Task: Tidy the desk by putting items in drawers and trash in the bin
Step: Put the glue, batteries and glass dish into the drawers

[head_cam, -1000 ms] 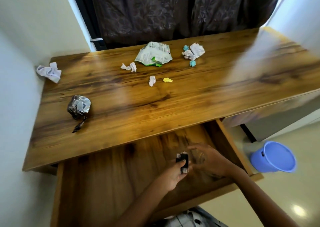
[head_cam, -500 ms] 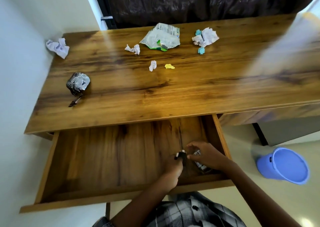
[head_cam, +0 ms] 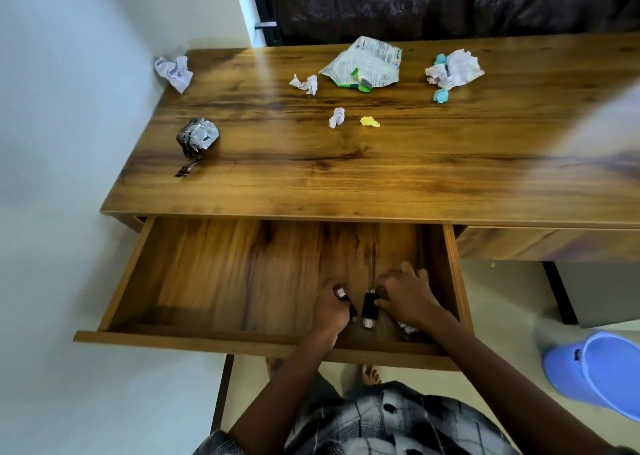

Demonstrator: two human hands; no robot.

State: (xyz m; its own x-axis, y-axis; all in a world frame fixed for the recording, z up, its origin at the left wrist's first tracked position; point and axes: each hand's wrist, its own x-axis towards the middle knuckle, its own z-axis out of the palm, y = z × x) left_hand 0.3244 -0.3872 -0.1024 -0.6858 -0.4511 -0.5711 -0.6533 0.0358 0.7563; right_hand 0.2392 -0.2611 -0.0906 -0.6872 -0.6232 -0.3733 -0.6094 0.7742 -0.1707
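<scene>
Now both hands in drawer (head_cam: 214,281): left hand (head_cam: 330,310) grips USB stick (head_cam: 341,293).

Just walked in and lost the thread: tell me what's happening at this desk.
A person is putting small black items into the open drawer. The left hand grips one black item; the right hand touches another on the drawer floor. Crumpled paper, a wrapper and a foil ball lie on the desk.

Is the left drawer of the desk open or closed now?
Open. The drawer is pulled far out from under the desk, and both hands are inside it.
</scene>
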